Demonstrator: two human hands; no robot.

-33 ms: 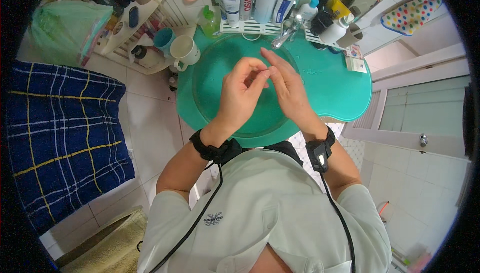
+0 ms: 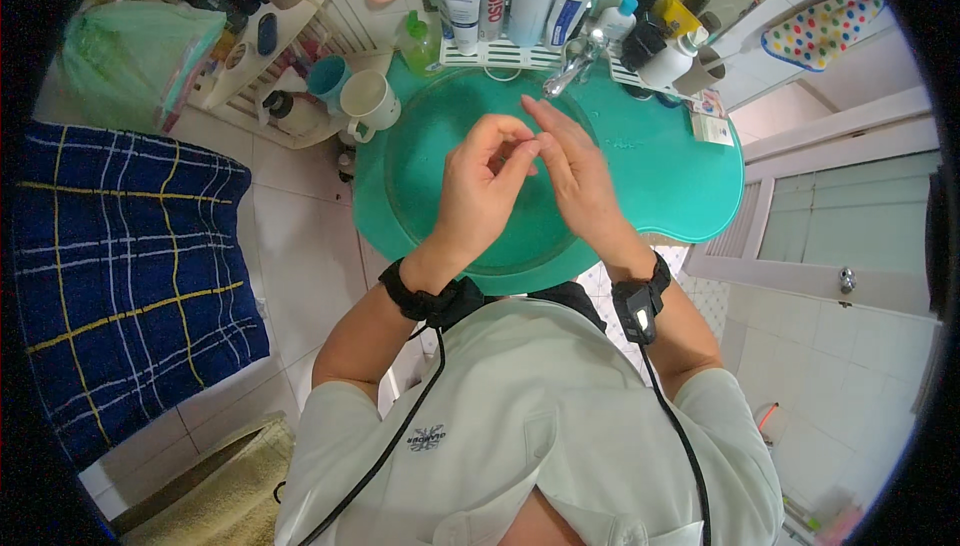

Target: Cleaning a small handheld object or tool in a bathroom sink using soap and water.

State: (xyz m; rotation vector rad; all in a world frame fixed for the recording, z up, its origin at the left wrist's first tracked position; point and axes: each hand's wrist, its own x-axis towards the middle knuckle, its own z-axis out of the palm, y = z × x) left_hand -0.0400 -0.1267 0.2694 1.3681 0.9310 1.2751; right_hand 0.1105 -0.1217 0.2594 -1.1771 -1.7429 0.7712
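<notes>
Both hands are raised over the green washbasin (image 2: 415, 211), touching each other at the fingertips. My left hand (image 2: 480, 186) is curled, its thumb and forefinger brought together against the thumb side of the other hand. Whether something small sits in that pinch is hidden. My right hand (image 2: 580, 181) has its fingers stretched out and lying close together, pointing toward the faucet, with the thumb meeting the left fingertips. Just beyond the right fingertips is the chrome faucet (image 2: 568, 78). A black band with a cable circles each wrist.
Bottles and tubes crowd a white rack (image 2: 490, 54) behind the basin. A green soap bottle (image 2: 417, 44), a white mug (image 2: 368, 104) and a teal cup (image 2: 328, 78) stand at left. Water drops lie on the right counter, near a small box (image 2: 712, 129). A blue plaid towel (image 2: 140, 266) hangs left.
</notes>
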